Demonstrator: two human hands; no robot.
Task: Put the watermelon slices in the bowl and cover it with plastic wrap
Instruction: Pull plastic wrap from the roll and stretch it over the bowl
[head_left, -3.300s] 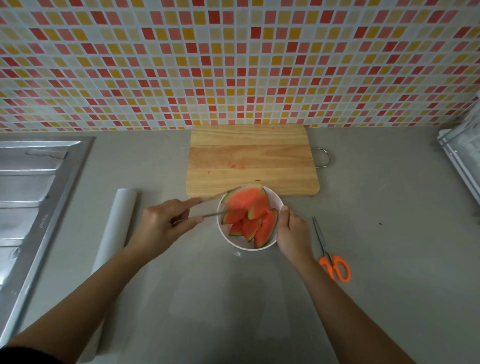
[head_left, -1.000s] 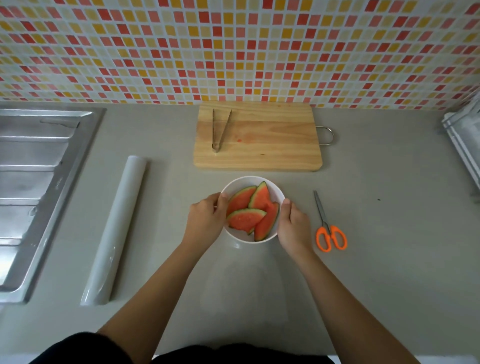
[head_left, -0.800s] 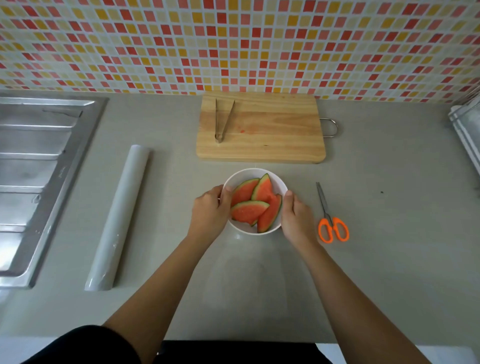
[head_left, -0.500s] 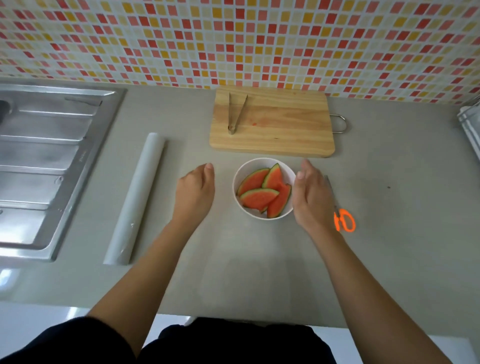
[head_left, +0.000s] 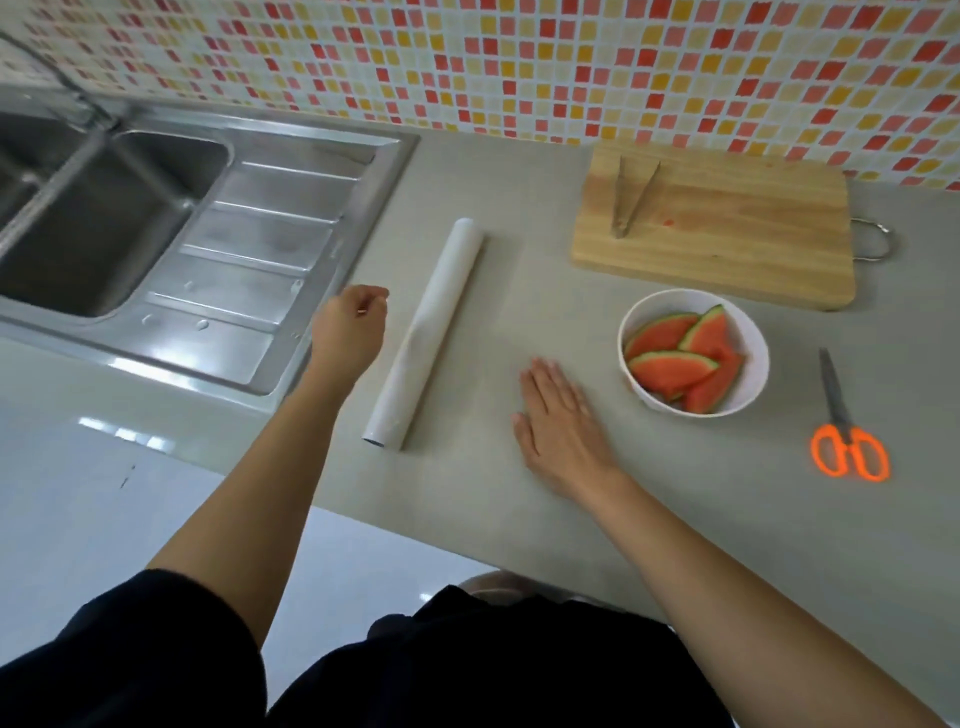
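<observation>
A white bowl holds several watermelon slices and stands uncovered on the grey counter at the right. A white roll of plastic wrap lies lengthwise left of centre. My left hand hovers just left of the roll with its fingers curled and nothing in it. My right hand is flat and spread over the counter between the roll and the bowl, touching neither.
A wooden cutting board with metal tongs on it lies behind the bowl. Orange-handled scissors lie right of the bowl. A steel sink fills the left. A mosaic-tiled wall runs along the back.
Both hands have let go of the bowl and moved left. My left hand now sits beside the plastic wrap roll. The view has swung left, showing more sink.
</observation>
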